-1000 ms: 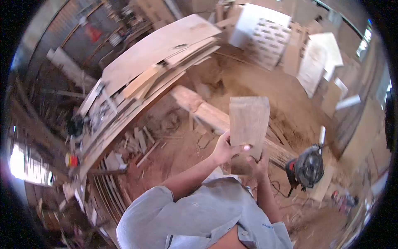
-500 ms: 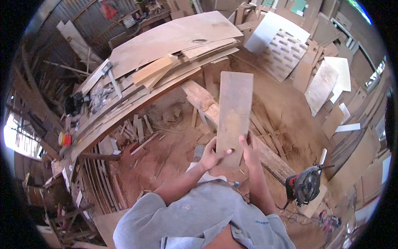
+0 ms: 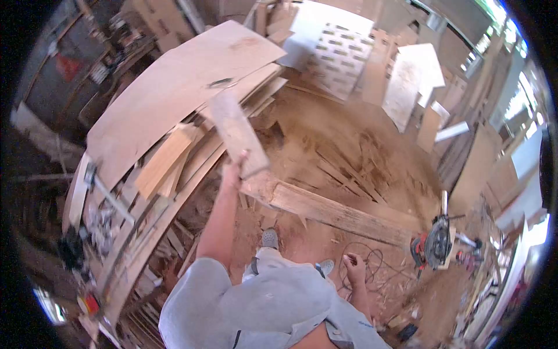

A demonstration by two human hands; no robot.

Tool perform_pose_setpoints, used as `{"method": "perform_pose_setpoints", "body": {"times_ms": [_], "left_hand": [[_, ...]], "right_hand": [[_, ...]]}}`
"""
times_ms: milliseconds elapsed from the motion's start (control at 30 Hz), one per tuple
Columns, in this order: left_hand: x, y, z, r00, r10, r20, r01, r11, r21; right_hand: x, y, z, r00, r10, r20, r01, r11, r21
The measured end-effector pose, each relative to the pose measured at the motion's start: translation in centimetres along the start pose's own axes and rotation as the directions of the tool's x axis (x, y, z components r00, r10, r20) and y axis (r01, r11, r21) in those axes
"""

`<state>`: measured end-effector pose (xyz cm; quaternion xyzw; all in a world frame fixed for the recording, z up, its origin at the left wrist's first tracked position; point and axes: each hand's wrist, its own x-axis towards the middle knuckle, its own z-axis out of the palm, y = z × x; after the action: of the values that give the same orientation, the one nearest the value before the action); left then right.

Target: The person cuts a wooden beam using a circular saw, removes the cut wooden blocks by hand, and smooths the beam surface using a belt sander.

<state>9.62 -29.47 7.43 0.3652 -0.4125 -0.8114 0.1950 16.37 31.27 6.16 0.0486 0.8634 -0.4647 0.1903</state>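
While the left hand (image 3: 233, 172) grips a wooden board (image 3: 238, 132) near the plywood sheet (image 3: 180, 81) at left, the right hand (image 3: 355, 270) curls its fingers, how tightly I cannot tell.

A power saw (image 3: 437, 243) stands by the right end of a long, rough beam (image 3: 343, 210). A cable (image 3: 382, 260) loops across the littered floor (image 3: 308, 241). Farther back, a slotted panel (image 3: 342, 58) leans near pale boards (image 3: 402, 87).

Plywood sheet (image 3: 174, 87) left, circular saw (image 3: 437, 244) right, timber beam (image 3: 343, 212) between.
The plank (image 3: 237, 128) in the left hand (image 3: 233, 170) is in front of stacked boards (image 3: 264, 79).
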Motion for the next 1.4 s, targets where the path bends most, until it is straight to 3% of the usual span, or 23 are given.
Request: {"method": "perform_pose_setpoints", "body": {"times_ms": [67, 133, 200, 233, 267, 333, 367, 400, 433, 567, 633, 700, 800, 900, 1033, 1067, 1167, 1200, 1300, 1400], "left_hand": [[6.1, 2.9, -0.3, 0.997, 0.061, 0.038, -0.059, 0.996, -0.063], [10.0, 5.8, 0.0, 0.997, 0.040, -0.062, -0.041, 0.999, -0.018], [14.4, 6.9, -0.7, 0.999, -0.042, -0.030, 0.039, 0.995, -0.089], [19.1, 5.6, -2.8, 0.993, -0.006, 0.119, 0.024, 0.989, -0.146], [18.5, 6.6, -1.3, 0.998, -0.046, 0.049, 0.051, 0.993, -0.109], [23.8, 5.5, -3.3, 0.993, -0.036, 0.112, 0.040, 0.999, -0.032], [24.3, 5.6, -2.9, 0.983, -0.115, 0.140, 0.126, 0.990, -0.071], [22.6, 6.3, -1.6, 0.998, -0.051, 0.036, 0.051, 0.999, 0.009], [23.3, 6.8, -1.7, 0.992, -0.114, 0.046, 0.113, 0.993, 0.024], [20.0, 6.0, -0.5, 1.000, -0.014, 0.009, 0.014, 1.000, -0.018], [17.6, 5.3, -0.2, 0.998, -0.061, -0.003, 0.061, 0.998, -0.007], [18.2, 3.6, -1.2, 0.984, -0.110, 0.140, 0.122, 0.989, -0.078], [19.4, 3.0, -1.5, 0.996, -0.083, 0.023, 0.086, 0.977, -0.196], [21.8, 3.9, -1.8, 0.998, -0.041, 0.057, 0.049, 0.988, -0.145], [21.9, 6.5, -0.4, 0.957, -0.050, -0.285, -0.045, 0.948, -0.315], [24.6, 6.0, -2.2, 0.978, 0.166, -0.127, -0.183, 0.974, -0.135], [24.8, 7.9, -1.4, 0.975, -0.009, -0.223, -0.020, 0.992, -0.128], [24.5, 7.6, -1.6, 0.985, 0.000, -0.175, -0.032, 0.982, -0.184], [21.1, 5.0, -1.6, 0.993, 0.088, -0.081, -0.091, 0.995, -0.042], [20.3, 0.4, -2.2, 0.998, 0.068, -0.017, -0.069, 0.997, -0.040]], "right_hand": [[-1.6, 0.1, 1.3, 1.000, 0.012, -0.023, -0.013, 0.999, -0.042], [-2.8, -1.3, 2.8, 0.999, -0.012, -0.034, 0.008, 0.992, -0.122], [-4.2, -1.8, 4.3, 0.997, 0.074, -0.037, -0.079, 0.987, -0.140], [-4.2, -1.7, 4.8, 0.988, 0.151, -0.022, -0.153, 0.981, -0.116], [-4.6, -2.0, 4.9, 0.989, 0.141, -0.051, -0.147, 0.980, -0.136], [-5.5, -3.2, 5.4, 0.989, 0.121, -0.083, -0.134, 0.975, -0.179], [-5.8, -3.8, 5.3, 0.985, 0.147, -0.089, -0.159, 0.976, -0.150], [-6.0, -4.6, 5.3, 0.982, 0.167, -0.085, -0.177, 0.976, -0.124], [-6.3, -5.0, 5.4, 0.981, 0.179, -0.075, -0.186, 0.977, -0.106], [-6.6, -3.9, 5.9, 0.981, 0.166, -0.102, -0.178, 0.975, -0.134], [-7.0, -3.8, 6.5, 0.978, 0.145, -0.146, -0.162, 0.981, -0.109], [-8.0, -4.9, 6.2, 0.972, 0.176, -0.158, -0.193, 0.975, -0.105], [-9.1, -5.1, 6.5, 0.971, 0.186, -0.151, -0.206, 0.970, -0.132], [-8.6, -4.4, 6.3, 0.980, 0.149, -0.130, -0.168, 0.975, -0.145], [-7.8, -2.9, 6.9, 0.987, 0.120, -0.106, -0.128, 0.989, -0.070], [-7.7, -2.5, 7.1, 0.988, 0.102, -0.119, -0.111, 0.991, -0.073], [-7.5, -1.4, 7.1, 0.983, 0.057, -0.172, -0.069, 0.995, -0.067], [-7.7, -1.0, 6.9, 0.981, 0.049, -0.186, -0.060, 0.997, -0.054], [-8.2, -0.2, 6.3, 0.980, 0.063, -0.187, -0.069, 0.997, -0.026], [-8.8, -0.5, 4.4, 0.983, 0.093, -0.157, -0.101, 0.994, -0.043]]}}
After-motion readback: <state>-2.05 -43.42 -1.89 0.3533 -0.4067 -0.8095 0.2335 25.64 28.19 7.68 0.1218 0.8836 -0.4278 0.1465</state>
